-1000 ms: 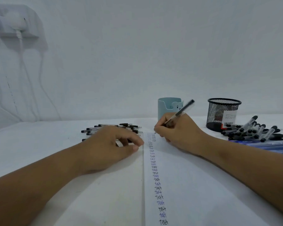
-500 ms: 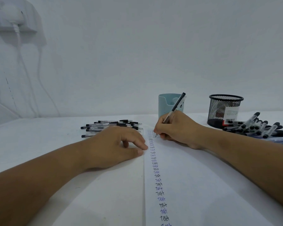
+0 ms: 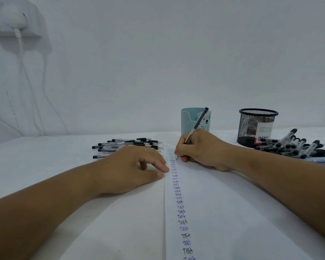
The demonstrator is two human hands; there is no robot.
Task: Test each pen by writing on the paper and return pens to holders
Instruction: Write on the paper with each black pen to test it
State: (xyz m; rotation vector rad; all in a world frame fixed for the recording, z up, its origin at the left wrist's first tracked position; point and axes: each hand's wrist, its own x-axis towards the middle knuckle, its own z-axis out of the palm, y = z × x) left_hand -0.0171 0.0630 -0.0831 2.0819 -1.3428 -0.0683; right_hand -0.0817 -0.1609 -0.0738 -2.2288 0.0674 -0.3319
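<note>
Since the earlier frames the pen (image 3: 196, 126) has swung from a low slant to the right to a steeper stand, top end now across the front of the blue cup (image 3: 188, 119); view sits a bit lower too. Left hand has barely moved.

Right hand (image 3: 201, 149) pinches the pen in a writing grip, fingers curled round the barrel, tip down on the paper (image 3: 223, 212) at the far end of the "Test" column (image 3: 177, 192). Left hand (image 3: 131, 169) lies flat just left of the paper's edge, fingers loosely bent, fingertips touching that edge, holding nothing. Hands are apart, the written column between them.

Counts: one pen in hand; one pile of pens (image 3: 128, 145) far left behind the left hand, roughly eight to ten, partly hidden so exact count unclear; a second pile of pens (image 3: 293, 145) far right, about a dozen, overlapping, cannot count exactly. Two holders. One sheet of paper, column of more than twenty "Test" words, black and blue ink.

Containers: blue cup far centre, inside not visible. Black mesh holder (image 3: 257, 126) far right with a barcode label, no pens sticking out, right pile touching its base.

All on a white table (image 3: 45, 166).
</note>
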